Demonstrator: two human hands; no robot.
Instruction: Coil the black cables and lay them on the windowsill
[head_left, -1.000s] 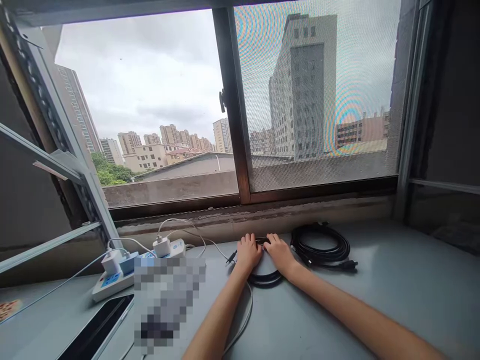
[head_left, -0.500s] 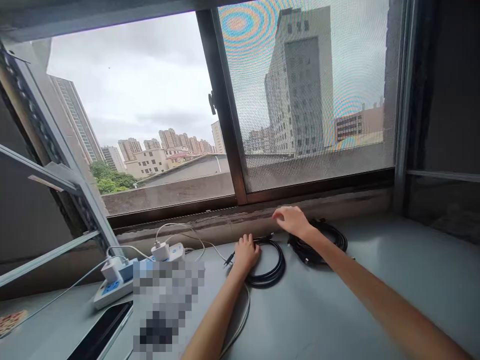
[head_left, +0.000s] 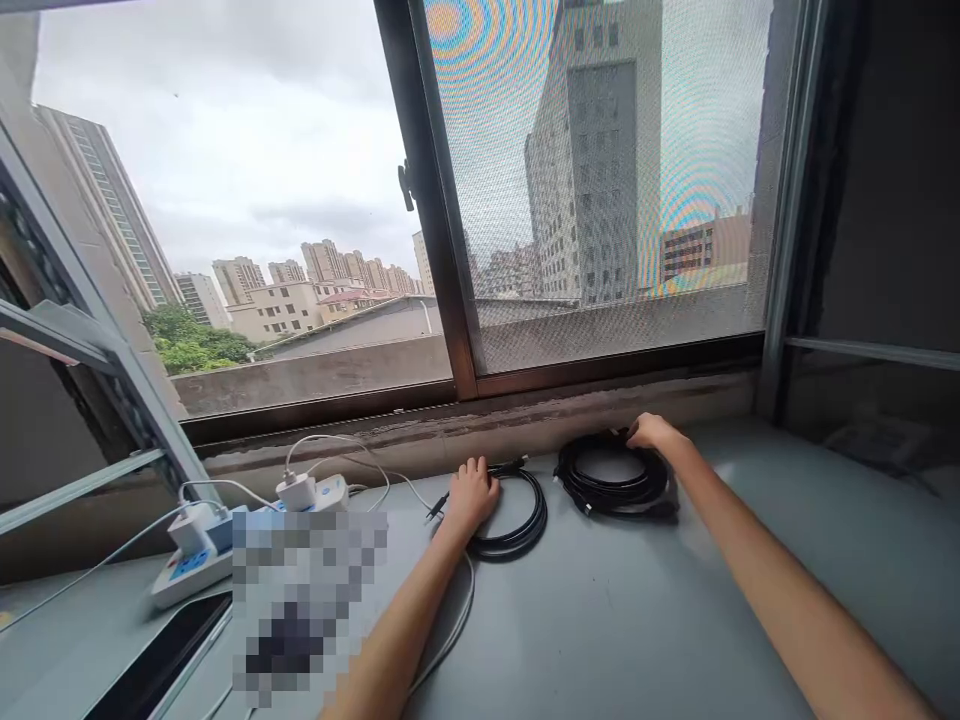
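On the left part of a smaller coil of black cable (head_left: pixel 517 545), my left hand (head_left: pixel 472 497) lies palm down with its fingers stretched out and slightly apart. A plug end (head_left: pixel 437 508) of that cable sticks out to the left of the hand. My right hand (head_left: pixel 658 433) has its fingers closed at the back right edge of a larger, thicker coil of black cable (head_left: pixel 611 492). The fingertips are partly hidden there. Both coils lie flat on the grey tabletop (head_left: pixel 600 620), a short gap apart.
A power strip (head_left: pixel 191 570) with white chargers (head_left: pixel 296 490) and thin white cables stands at the left. In front of it are a dark-screened phone or tablet (head_left: pixel 161 650) and a blurred-out patch. A window frame (head_left: pixel 466 385) and sill run along the back.
My right hand has moved right and down from above the larger coil to its back right edge. My left hand has stayed on the smaller coil. The view has shifted slightly.
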